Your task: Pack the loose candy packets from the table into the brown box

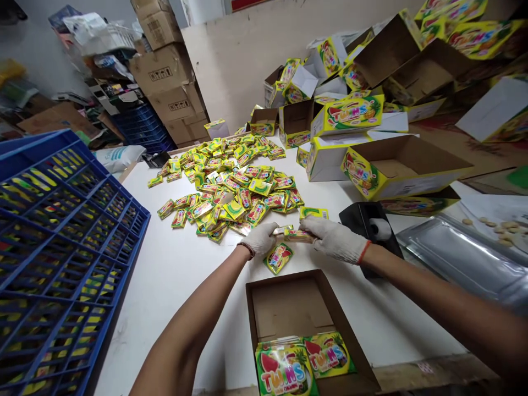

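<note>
Both my hands wear white gloves. My left hand (260, 238) and my right hand (332, 238) are closed on the two ends of a small stack of yellow candy packets (293, 233), held just above the white table (173, 275). One loose packet (279, 257) lies under the stack. A big heap of the same yellow packets (226, 184) spreads beyond my hands. Close to me stands an open brown box (289, 305) with several packets (303, 363) lined up at its near end.
A blue plastic crate (61, 258) stands at the left table edge. A black tape dispenser (371, 228) sits right of my right hand, a metal tray (462, 256) beyond it. Several open yellow display boxes (391, 165) pile up at the back right; cardboard cartons (169, 82) are stacked behind.
</note>
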Available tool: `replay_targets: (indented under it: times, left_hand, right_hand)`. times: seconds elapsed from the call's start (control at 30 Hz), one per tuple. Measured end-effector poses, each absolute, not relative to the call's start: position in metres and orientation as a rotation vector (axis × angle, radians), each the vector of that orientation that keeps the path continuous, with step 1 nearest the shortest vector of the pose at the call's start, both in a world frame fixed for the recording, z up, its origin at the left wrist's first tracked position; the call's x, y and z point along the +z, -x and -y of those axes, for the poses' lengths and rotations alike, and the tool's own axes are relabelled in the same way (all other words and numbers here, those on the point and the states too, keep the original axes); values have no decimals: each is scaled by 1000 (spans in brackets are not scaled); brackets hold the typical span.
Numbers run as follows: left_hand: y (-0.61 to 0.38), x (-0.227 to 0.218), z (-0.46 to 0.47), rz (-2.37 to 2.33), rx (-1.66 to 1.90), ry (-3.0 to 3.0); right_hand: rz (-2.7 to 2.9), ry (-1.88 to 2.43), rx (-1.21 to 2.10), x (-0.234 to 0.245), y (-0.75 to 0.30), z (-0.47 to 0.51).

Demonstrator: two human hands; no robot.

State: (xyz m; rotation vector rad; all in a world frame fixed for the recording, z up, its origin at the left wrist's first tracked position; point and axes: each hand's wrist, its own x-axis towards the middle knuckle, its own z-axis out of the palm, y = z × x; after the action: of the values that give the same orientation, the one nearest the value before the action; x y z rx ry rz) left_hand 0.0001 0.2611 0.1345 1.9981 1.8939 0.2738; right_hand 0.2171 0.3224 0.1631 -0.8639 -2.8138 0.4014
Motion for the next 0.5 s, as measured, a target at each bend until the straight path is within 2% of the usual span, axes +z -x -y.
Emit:
replay_targets:
  times: [0.23, 0.43, 0.5]
  left_hand:
    - [0, 158, -233, -1970, 293, -1787]
    - [-17, 130, -224, -2092, 158, -1637]
    - [-20, 122, -230, -2124, 190, -1579]
  right_hand:
    - [2940, 930, 453, 171, -203, -322]
    - [2876, 1158, 398, 140, -224, -328]
    - [2842, 1249, 503, 131, -225, -331]
